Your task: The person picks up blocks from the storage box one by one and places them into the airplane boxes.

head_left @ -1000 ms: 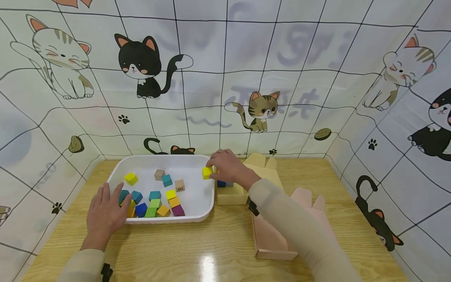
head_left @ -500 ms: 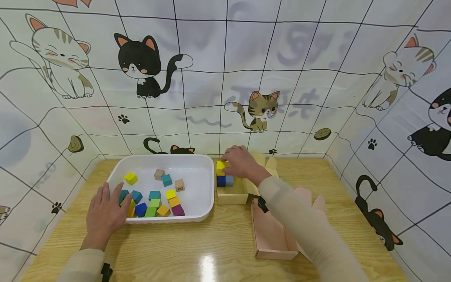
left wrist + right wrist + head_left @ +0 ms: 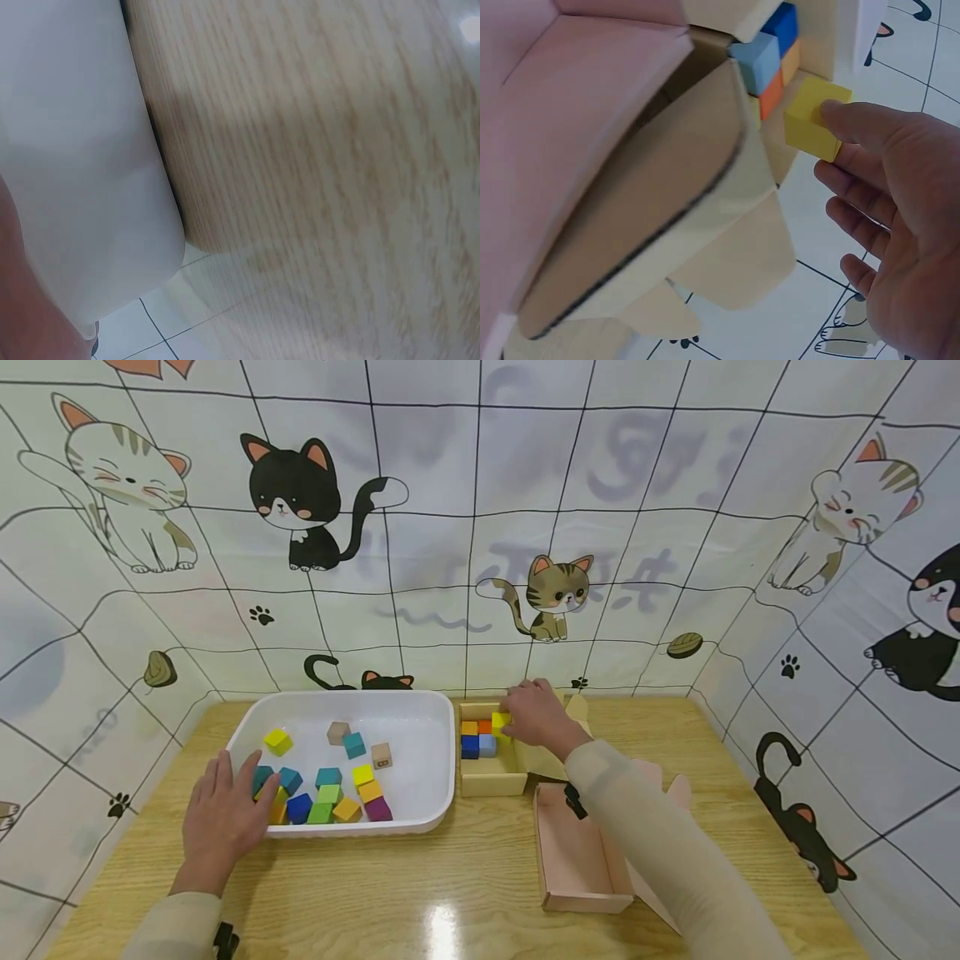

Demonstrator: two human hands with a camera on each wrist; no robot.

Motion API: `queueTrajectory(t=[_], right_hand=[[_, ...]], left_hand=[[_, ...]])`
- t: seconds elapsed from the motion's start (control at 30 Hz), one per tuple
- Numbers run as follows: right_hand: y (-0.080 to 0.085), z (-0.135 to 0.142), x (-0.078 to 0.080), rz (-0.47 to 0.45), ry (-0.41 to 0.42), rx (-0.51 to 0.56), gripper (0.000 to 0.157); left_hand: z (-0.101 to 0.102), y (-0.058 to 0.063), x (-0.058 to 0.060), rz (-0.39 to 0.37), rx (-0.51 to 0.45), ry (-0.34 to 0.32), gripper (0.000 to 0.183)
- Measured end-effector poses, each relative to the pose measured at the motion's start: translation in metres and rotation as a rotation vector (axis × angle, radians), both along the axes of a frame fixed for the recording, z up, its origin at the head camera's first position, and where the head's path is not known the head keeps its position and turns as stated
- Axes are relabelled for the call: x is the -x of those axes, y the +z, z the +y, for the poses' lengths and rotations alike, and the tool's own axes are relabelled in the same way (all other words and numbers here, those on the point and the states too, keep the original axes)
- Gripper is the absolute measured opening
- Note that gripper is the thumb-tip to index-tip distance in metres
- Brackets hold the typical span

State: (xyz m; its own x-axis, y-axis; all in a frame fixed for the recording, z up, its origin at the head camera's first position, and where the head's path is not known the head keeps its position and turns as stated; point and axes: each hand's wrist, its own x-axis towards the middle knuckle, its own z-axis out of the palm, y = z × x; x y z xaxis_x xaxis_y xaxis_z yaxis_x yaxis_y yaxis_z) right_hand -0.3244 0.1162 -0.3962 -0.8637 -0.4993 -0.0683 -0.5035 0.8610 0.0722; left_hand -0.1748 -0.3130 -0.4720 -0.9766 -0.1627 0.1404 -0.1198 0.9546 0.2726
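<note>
My right hand (image 3: 542, 717) pinches a yellow cube (image 3: 810, 124) between thumb and fingers, over the open pale-yellow cardboard box (image 3: 492, 786). Inside that box sit a dark blue cube (image 3: 470, 747), a light blue cube (image 3: 487, 746), an orange cube (image 3: 469, 728) and a red-orange cube (image 3: 484, 727), packed together at its left. My left hand (image 3: 227, 808) rests over the front left rim of a white tray (image 3: 420, 781), its fingers extended. Several loose cubes lie in the tray, among them a purple cube (image 3: 378, 809) and a plain wooden cube (image 3: 339, 733). Some are partly hidden behind the left hand.
An open pink cardboard box (image 3: 577, 852) stands at the front right, its lid partly hidden by my right sleeve (image 3: 660, 843). The yellow box's lid leans out to the right. A cat-patterned cloth (image 3: 435, 543) hangs behind and beside the wooden table (image 3: 360, 893).
My right hand has carried the yellow cube rightward from the tray's right edge to the yellow box, then further right inside it, uncovering the orange and red-orange cubes. The left hand stays put.
</note>
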Motion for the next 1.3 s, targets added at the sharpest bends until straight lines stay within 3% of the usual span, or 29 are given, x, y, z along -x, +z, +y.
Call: queueTrajectory(t=[0.33,0.57,1.3], right_hand=[[-0.018,0.004,0.002,-0.010,-0.003,-0.026,0.027],[-0.027,0.001,0.002,-0.005,0.009,-0.057,0.030],[-0.043,-0.004,0.002,0.147,0.051,-0.219,0.017]], left_hand=[[0.000,-0.001,-0.001,-0.004,-0.011,0.005,0.069],[0.000,-0.002,-0.001,-0.011,-0.016,0.009,0.069],[-0.002,-0.003,0.002,-0.001,-0.008,0.003,0.070]])
